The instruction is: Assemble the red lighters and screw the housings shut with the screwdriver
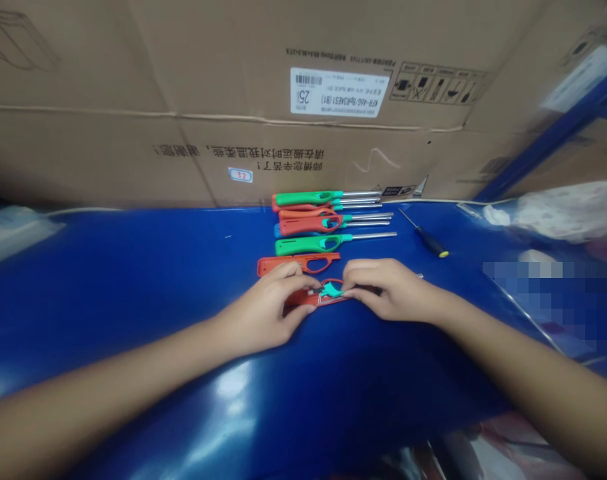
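Observation:
An opened red utility lighter (328,301) lies low over the blue table between my hands, its inside exposed with a teal trigger (330,289) and thin pale wires. My left hand (268,310) is closed around its handle end, thumb below and fingers above. At the front end, my right hand (381,288) pinches the lighter beside the trigger; its fingers hide part of the nozzle end. Just beyond my left fingers rests a loose orange shell half (283,263), with a long slot and a trigger loop.
Several assembled lighters lie in a row behind, among them a green lighter (303,245) and a red lighter (303,223). A screwdriver (431,242) is at their right. A large cardboard box (223,80) walls off the back of the blue table (158,267). Plastic bags (568,213) lie right.

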Motion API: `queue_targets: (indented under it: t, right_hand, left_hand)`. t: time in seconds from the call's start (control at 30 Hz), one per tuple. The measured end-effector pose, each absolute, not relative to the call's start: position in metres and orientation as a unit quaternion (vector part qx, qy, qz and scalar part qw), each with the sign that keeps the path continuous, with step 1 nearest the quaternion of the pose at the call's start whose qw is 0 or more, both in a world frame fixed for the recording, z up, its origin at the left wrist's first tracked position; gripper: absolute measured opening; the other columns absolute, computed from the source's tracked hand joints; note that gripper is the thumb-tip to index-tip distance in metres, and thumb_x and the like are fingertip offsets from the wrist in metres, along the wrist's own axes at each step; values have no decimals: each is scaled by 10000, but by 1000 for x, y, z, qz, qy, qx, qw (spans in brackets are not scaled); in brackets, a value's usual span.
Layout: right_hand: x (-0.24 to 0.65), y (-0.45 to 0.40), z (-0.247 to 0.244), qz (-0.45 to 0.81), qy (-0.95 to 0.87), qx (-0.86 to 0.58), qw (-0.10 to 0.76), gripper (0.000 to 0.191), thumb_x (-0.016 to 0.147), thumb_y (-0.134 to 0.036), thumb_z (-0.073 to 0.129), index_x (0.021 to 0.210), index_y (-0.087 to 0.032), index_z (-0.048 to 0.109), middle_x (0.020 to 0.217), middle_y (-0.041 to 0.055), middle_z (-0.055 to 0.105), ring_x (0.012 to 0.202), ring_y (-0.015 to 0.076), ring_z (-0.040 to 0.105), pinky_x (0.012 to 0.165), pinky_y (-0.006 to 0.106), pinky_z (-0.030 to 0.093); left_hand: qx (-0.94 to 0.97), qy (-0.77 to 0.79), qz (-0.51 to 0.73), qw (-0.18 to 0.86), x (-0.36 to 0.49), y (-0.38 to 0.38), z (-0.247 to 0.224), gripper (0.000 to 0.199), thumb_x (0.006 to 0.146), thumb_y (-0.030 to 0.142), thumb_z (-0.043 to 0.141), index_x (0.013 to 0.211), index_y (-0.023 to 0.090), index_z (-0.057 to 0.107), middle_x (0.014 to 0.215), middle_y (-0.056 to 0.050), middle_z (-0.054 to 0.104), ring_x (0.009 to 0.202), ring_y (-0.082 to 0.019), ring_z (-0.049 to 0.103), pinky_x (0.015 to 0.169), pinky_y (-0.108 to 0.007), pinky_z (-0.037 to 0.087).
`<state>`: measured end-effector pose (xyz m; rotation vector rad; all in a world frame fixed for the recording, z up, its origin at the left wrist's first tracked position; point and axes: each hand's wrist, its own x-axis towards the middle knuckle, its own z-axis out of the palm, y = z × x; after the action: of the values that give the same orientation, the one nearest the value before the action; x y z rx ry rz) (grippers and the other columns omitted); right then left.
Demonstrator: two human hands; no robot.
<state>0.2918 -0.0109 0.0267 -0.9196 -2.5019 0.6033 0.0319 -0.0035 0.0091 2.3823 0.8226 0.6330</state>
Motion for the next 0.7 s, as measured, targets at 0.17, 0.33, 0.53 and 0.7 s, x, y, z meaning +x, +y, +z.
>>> queue_targets:
  t: [0.17, 0.33, 0.53, 0.7]
  right_hand:
    - [291, -11, 30, 190, -910, -328, 166, 180, 981, -171, 496, 881, -185, 645, 884, 29, 637, 789, 138, 586, 709, 256, 434]
    - [292, -13, 29, 168, -917, -325, 159, 203, 981, -158, 475, 892, -180, 656, 899, 36, 636, 783, 136, 580, 698, 251, 429]
    - [289, -17, 31, 96, -935, -315, 136, 245, 992, -173, 439, 921, -170, 673, 912, 53, 636, 743, 141, 556, 665, 260, 409]
    - [288, -17, 31, 131, -921, -334, 153, 214, 982, -189, 480, 885, -177, 670, 885, 33, 628, 727, 126, 559, 657, 247, 406]
  left_hand:
    - [885, 303, 237, 262, 31, -4, 8, 256, 933, 238, 587, 1161, 144, 654, 1043, -91, 610, 969, -214, 603, 905, -395, 533]
    - [885, 304, 232, 265, 32, -4, 9, 254, 938, 238, 576, 1159, 146, 660, 1049, -96, 610, 982, -217, 605, 916, -395, 532]
    - [886, 307, 231, 260, 32, -4, 9, 261, 938, 237, 571, 1160, 133, 659, 1053, -105, 606, 996, -228, 602, 924, -407, 530]
    - [886, 306, 233, 261, 32, -4, 9, 266, 937, 238, 570, 1165, 131, 657, 1042, -103, 606, 985, -227, 601, 909, -411, 537]
